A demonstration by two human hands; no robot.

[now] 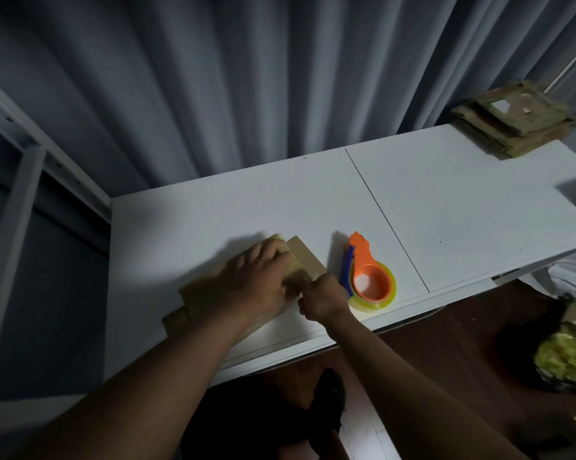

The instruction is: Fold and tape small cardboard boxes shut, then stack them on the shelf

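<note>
A small brown cardboard box [305, 260] lies flattened near the front edge of the white table [446, 210], its flaps sticking out at both ends. My left hand [256, 280] lies on top of the box with the fingers bent over its far side. My right hand [323, 297] is curled at the box's right end and pinches a flap there. An orange tape dispenser [368, 278] with a blue blade guard and a roll of clear tape lies on the table just right of my right hand.
A stack of flattened cardboard boxes [515, 121] sits at the table's far right corner. A white metal shelf frame [18, 180] stands to the left, a grey curtain behind. A bag with yellowish contents [568, 356] lies on the dark floor at right.
</note>
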